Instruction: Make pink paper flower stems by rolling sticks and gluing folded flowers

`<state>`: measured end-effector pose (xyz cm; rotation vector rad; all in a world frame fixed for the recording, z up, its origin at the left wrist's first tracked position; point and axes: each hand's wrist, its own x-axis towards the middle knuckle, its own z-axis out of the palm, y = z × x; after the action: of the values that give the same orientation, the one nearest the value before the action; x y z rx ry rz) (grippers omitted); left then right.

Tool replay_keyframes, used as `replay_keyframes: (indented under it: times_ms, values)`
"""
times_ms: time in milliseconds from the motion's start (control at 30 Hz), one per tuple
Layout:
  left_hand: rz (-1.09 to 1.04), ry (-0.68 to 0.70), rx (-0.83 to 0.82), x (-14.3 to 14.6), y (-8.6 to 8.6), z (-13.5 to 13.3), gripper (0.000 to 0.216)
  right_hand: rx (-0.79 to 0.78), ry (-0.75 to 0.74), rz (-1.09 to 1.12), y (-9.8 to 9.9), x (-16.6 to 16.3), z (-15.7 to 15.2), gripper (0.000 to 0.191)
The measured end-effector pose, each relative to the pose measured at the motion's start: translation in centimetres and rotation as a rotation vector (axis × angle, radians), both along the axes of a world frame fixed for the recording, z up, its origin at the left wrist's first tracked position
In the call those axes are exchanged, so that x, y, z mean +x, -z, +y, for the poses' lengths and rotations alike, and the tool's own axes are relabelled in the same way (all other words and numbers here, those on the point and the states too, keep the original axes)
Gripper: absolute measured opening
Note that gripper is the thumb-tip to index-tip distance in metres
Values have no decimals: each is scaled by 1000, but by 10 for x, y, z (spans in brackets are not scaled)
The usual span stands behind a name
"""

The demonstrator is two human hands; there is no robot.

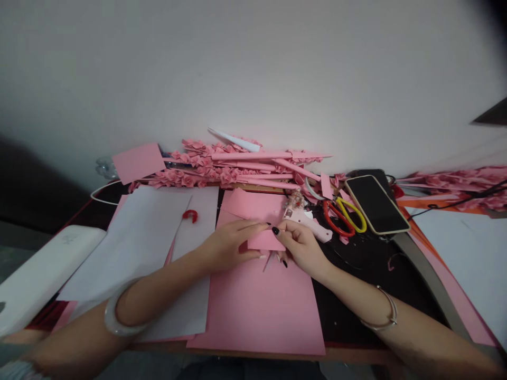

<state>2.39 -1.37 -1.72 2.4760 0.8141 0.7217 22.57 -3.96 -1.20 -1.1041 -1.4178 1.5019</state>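
Note:
A small pink paper piece point(264, 240) lies on a large pink sheet point(257, 301) at the table's middle. My left hand point(229, 244) rests on the piece's left side, fingers stretched along its top edge and thumb under it. My right hand point(299, 244) pinches the piece's right edge with fingers curled. Both wrists wear bangles.
White sheets point(150, 232) lie at the left. Folded pink paper flowers and rolled pink tubes point(237, 166) pile at the back. A pink glue gun point(307, 221), red and yellow scissors point(344, 216) and a phone point(376, 203) sit at the right. A white device point(43, 274) is at far left.

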Motion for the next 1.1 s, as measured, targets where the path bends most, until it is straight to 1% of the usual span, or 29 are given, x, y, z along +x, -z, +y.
replay_keyframes:
  times_ms: [133,233,367,567,667,767,833,933,1000,1033,1100]
  values:
    - [11,5,-22,1,0,-1,50,-3,-12,26,1,1,1,27]
    - [-18,-4,-68,1,0,-1,50,4,-52,86,2,1,1,25]
    - [-36,-53,-180,1,-5,-2,51,28,-105,168,2,0,1,34]
    - [-57,-110,-320,2,-12,-5,48,26,-56,82,2,-1,1,23]
    - [-70,-97,-382,3,-15,-5,45,20,-54,74,1,-1,1,24]
    - [-115,-78,-478,2,-17,-3,40,26,-37,32,0,-1,1,20]
    - [-149,-79,-513,2,-16,-2,35,50,-11,-10,1,-1,1,18]
    - [-143,-116,-469,2,-13,0,42,103,24,-11,4,0,1,18]
    - [-129,-157,-452,2,-10,1,41,125,40,13,6,1,1,18]
    - [-134,-168,-474,3,-9,1,39,131,48,17,7,1,1,18]
    - [-174,-171,-587,4,-7,0,36,136,58,10,8,2,1,17]
